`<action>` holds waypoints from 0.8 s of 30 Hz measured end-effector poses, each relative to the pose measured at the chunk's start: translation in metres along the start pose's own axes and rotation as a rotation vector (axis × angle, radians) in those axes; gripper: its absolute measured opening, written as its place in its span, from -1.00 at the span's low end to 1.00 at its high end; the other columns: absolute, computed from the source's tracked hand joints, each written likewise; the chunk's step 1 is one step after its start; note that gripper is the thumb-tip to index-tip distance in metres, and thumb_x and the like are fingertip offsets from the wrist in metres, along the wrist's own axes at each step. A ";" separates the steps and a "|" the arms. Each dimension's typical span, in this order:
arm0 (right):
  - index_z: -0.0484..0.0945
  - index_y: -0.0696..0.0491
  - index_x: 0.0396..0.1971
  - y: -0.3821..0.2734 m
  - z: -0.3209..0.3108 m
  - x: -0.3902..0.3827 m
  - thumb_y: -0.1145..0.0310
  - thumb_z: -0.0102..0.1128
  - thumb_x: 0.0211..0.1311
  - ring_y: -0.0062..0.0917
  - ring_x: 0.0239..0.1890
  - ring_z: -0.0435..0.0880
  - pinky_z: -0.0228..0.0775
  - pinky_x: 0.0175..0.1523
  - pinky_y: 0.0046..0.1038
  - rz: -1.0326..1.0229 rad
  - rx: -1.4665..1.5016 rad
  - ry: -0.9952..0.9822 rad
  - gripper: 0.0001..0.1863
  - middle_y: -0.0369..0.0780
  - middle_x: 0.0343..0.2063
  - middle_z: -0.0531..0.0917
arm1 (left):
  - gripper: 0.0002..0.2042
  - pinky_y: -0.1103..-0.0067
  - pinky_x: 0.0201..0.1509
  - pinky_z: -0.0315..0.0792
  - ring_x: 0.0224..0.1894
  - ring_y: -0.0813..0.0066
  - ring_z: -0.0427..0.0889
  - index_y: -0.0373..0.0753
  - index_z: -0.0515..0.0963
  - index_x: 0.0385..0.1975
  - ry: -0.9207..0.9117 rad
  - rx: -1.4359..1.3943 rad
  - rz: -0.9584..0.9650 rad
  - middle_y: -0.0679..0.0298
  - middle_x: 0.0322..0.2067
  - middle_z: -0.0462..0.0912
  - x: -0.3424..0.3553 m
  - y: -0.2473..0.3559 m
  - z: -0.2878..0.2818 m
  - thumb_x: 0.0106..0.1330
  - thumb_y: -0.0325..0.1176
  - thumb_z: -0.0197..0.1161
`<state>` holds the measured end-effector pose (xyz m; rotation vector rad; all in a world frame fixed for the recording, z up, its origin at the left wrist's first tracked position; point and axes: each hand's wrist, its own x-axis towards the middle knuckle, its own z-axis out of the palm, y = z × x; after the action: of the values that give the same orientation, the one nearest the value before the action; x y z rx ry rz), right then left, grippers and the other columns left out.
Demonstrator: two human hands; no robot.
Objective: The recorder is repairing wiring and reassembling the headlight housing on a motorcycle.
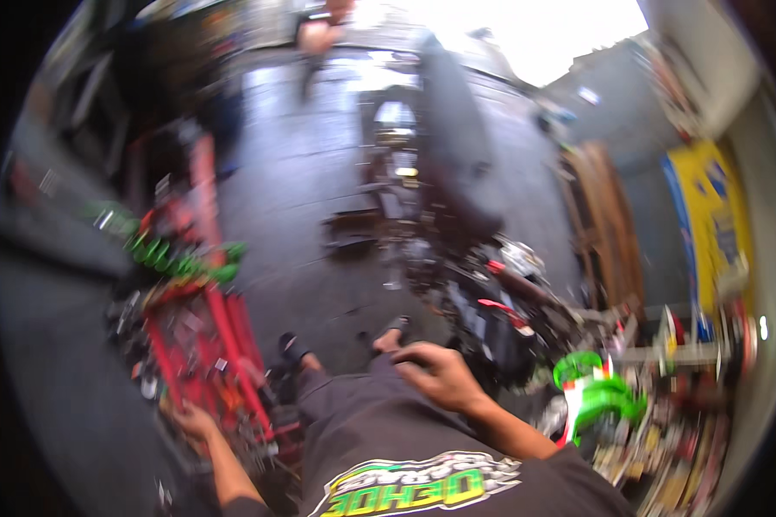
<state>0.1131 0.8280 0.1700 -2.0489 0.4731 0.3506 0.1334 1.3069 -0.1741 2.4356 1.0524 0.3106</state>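
My left hand [194, 420] is down at the near left side of a red metal tool cart [174, 349], beside loose tools. Motion smears its fingertips, so I cannot tell if they touch or hold anything. In front of my dark shorts hangs my right hand [437, 376], its fingers loosely bent and a little apart, with nothing visible in them. The cart's trays carry several small tools and parts, too blurred to name. A bright green coil spring [155, 252] lies across the cart's far part.
A partly dismantled motorcycle [405, 198] stands ahead on the dark tiled floor [276, 172]. Green plastic bodywork [608, 401] and piled parts sit to my right. Brown curved panels [608, 228] and a yellow-blue board [711, 224] lean at the right wall. Another person's leg [319, 39] shows far ahead.
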 end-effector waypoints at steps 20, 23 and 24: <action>0.68 0.14 -0.15 0.160 -0.095 -0.170 0.28 0.24 0.28 -0.19 -0.20 0.74 0.54 -0.08 -0.34 0.287 0.237 0.488 -0.73 -0.02 -0.25 0.73 | -0.69 0.42 -0.32 0.42 -0.49 0.41 0.56 -0.42 0.62 -0.44 -1.037 -0.442 0.874 0.16 -0.59 0.61 -0.275 0.427 0.108 0.40 -0.25 0.19; 0.70 0.13 -0.19 0.189 -0.124 -0.192 0.26 0.23 0.27 -0.23 -0.22 0.75 0.54 -0.12 -0.36 0.321 0.237 0.528 -0.74 -0.03 -0.28 0.74 | -0.69 0.49 -0.38 0.39 -0.52 0.52 0.51 -0.41 0.64 -0.42 -1.105 -0.451 0.787 0.28 -0.61 0.57 -0.320 0.449 0.121 0.41 -0.24 0.19; 0.70 0.12 -0.20 0.195 -0.135 -0.199 0.26 0.24 0.27 -0.23 -0.24 0.75 0.54 -0.13 -0.36 0.335 0.216 0.560 -0.74 -0.04 -0.30 0.74 | -0.68 0.57 -0.44 0.33 -0.55 0.62 0.45 -0.38 0.66 -0.39 -1.180 -0.426 0.720 0.36 -0.61 0.53 -0.330 0.454 0.125 0.42 -0.22 0.19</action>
<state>-0.1462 0.6589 0.1740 -1.8363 1.1509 -0.0894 0.2410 0.7531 -0.0630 1.9364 -0.3668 -0.5816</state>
